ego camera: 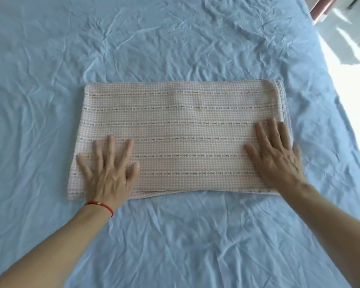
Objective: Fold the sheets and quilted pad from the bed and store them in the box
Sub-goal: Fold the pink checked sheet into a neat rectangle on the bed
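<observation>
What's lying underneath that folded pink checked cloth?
The folded pink checked cloth rests on a wrinkled blue sheet that spreads out on every side. Both the left hand and right hand press flat on it. What lies beneath the blue sheet is covered.

A home bedroom — bed under a wrinkled blue sheet (175, 38), sunlit floor (345, 38) beside.
</observation>
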`<action>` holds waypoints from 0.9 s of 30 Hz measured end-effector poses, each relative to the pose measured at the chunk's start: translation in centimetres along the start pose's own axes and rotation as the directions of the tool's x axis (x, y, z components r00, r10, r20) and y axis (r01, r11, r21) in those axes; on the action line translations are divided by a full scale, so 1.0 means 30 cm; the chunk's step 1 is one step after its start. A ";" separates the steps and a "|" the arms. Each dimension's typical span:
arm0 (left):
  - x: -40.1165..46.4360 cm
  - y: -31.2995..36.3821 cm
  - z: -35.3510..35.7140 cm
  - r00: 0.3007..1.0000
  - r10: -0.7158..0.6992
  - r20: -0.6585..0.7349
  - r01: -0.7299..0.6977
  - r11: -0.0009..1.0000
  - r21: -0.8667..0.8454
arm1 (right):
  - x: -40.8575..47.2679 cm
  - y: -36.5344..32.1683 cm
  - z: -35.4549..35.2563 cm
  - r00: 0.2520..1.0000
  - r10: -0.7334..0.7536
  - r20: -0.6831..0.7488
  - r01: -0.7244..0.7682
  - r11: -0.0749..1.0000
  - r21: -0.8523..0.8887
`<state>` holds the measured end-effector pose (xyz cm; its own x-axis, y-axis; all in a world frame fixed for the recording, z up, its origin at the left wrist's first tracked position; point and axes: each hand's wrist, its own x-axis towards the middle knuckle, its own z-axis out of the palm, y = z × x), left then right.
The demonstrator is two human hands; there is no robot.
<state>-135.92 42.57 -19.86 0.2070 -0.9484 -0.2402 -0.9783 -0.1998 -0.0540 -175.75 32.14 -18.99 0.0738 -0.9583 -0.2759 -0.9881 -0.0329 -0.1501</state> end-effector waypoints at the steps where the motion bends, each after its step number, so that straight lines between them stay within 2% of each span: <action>1: -0.017 -0.046 -0.001 0.997 -0.066 0.036 0.067 0.998 -0.007 | -0.016 0.009 -0.011 0.998 0.058 0.001 -0.058 0.996 0.068; 3: -0.047 -0.113 -0.030 0.975 -0.176 0.134 0.182 0.983 -0.037 | -0.062 0.027 -0.038 0.980 0.196 -0.047 -0.182 0.961 0.208; 5: -0.053 -0.126 -0.061 0.966 -0.212 0.150 0.224 0.972 -0.066 | -0.071 0.040 -0.064 0.952 0.305 -0.006 -0.281 0.885 0.371; 6: -0.043 -0.104 -0.078 0.979 -0.169 0.113 0.177 0.982 -0.070 | -0.060 0.043 -0.081 0.931 0.358 0.072 -0.353 0.832 0.429; 8: -0.009 0.008 -0.125 0.999 0.028 0.035 -0.026 0.998 -0.063 | -0.027 0.047 -0.123 0.870 0.427 0.248 -0.490 0.688 0.536; 9: 0.013 0.090 -0.140 0.991 0.131 0.015 -0.129 0.989 -0.072 | -0.009 0.051 -0.141 0.852 0.415 0.319 -0.521 0.610 0.597; 11: 0.059 0.263 -0.145 0.967 0.251 0.045 -0.242 0.960 -0.144 | -0.004 0.047 -0.187 0.820 0.321 0.475 -0.573 0.476 0.667; 13: 0.109 0.385 -0.119 0.942 0.286 0.174 -0.253 0.949 -0.189 | -0.015 0.039 -0.223 0.807 0.230 0.544 -0.582 0.462 0.669; 15: 0.133 0.415 -0.095 0.926 0.285 0.246 -0.247 0.953 -0.174 | -0.004 0.039 -0.248 0.826 0.221 0.519 -0.554 0.492 0.672; 16: 0.132 0.399 -0.096 0.922 0.299 0.245 -0.252 0.945 -0.207 | 0.012 0.039 -0.266 0.829 0.249 0.501 -0.555 0.472 0.684; 19: 0.083 0.287 -0.139 0.916 0.393 0.083 -0.349 0.881 -0.319 | 0.098 0.052 -0.319 0.790 0.286 0.542 -0.611 0.296 0.734; 21: 0.017 0.196 -0.145 0.891 0.449 -0.068 -0.452 0.864 -0.224 | 0.125 0.048 -0.343 0.747 0.254 0.614 -0.664 0.245 0.706; 23: -0.068 0.117 -0.105 0.881 0.456 -0.124 -0.468 0.878 -0.100 | 0.123 0.047 -0.334 0.732 0.257 0.631 -0.681 0.272 0.680; 24: -0.105 0.086 -0.074 0.905 0.409 -0.117 -0.417 0.906 -0.064 | 0.107 0.049 -0.318 0.758 0.310 0.573 -0.652 0.357 0.669; 26: -0.162 0.038 -0.019 0.969 0.230 -0.094 -0.239 0.966 -0.098 | 0.039 0.049 -0.274 0.855 0.391 0.341 -0.519 0.654 0.550; 27: -0.184 0.022 -0.004 0.986 0.135 -0.102 -0.149 0.978 -0.147 | -0.014 0.052 -0.257 0.898 0.368 0.241 -0.439 0.773 0.458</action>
<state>-137.70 47.65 -18.45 0.0721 -0.9867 -0.1456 -0.9880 -0.0907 0.1253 -178.37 30.31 -11.78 -0.2645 -0.8043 -0.5321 -0.7344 0.5255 -0.4294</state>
